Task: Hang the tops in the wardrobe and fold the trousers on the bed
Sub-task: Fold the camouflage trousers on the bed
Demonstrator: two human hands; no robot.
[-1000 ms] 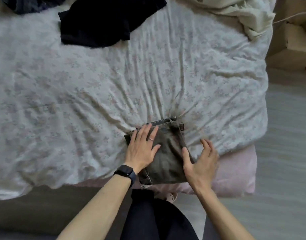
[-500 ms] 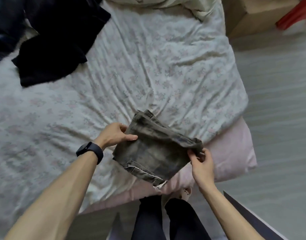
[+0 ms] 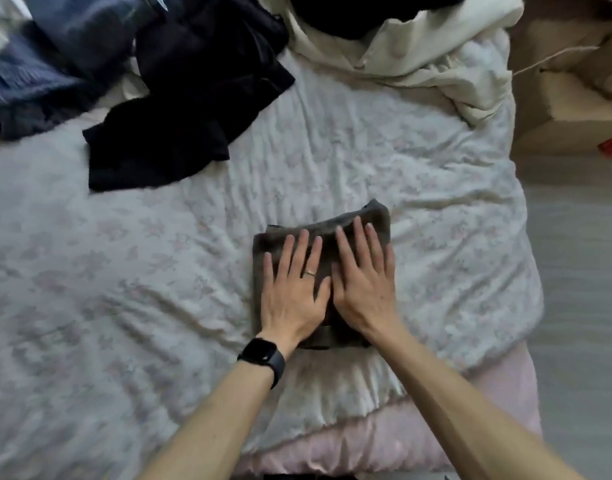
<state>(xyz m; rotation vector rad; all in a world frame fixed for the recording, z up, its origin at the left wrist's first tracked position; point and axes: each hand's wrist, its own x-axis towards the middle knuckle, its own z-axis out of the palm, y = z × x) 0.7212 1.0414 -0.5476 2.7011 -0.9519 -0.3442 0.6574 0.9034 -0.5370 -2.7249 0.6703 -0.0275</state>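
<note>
Bed (image 3: 124, 306): soft, creased quilt that gives under load. Press straight down, because a sideways shove skews the stack.

Unsorted clothes lie well beyond the fingertips. Blue garment (image 3: 37, 74) and black garment (image 3: 179, 109) are up-left, cream garment (image 3: 418, 53) up-right. Can't tell tops from trousers from here. Box (image 3: 567, 109) is far right of the right fingers, off the bed, not relevant.

Trousers (image 3: 381, 226): grey, folded to a compact near-square, flat on the bed directly under both palms. The far fold edge shows just past the fingertips. The far right corner sits a bit proud.

Left hand (image 3: 292, 289) and right hand (image 3: 363, 285) lie side by side, palms down on the stack, thumbs touching or nearly so. Fingers (image 3: 302, 247) are straight and slightly spread. They grip nothing and only press flat.

My read: this is the final flatten of this fold. This pair looks about done; the pile beyond is not yet sorted.

To do it well:
- sweep from the palms out toward the fingertips, which pushes air to the fold edge
- flatten that raised far corner with the right fingers
- check the edges line up, then lift both hands vertically
- if it needs moving, slide it with flat hands, not a pinch, so the layers don't fan

Risk: thick fabric on a soft quilt may spring open.

Watch (image 3: 263, 355) and ring (image 3: 310, 272) on the left: keep them from snagging the fabric.
</note>
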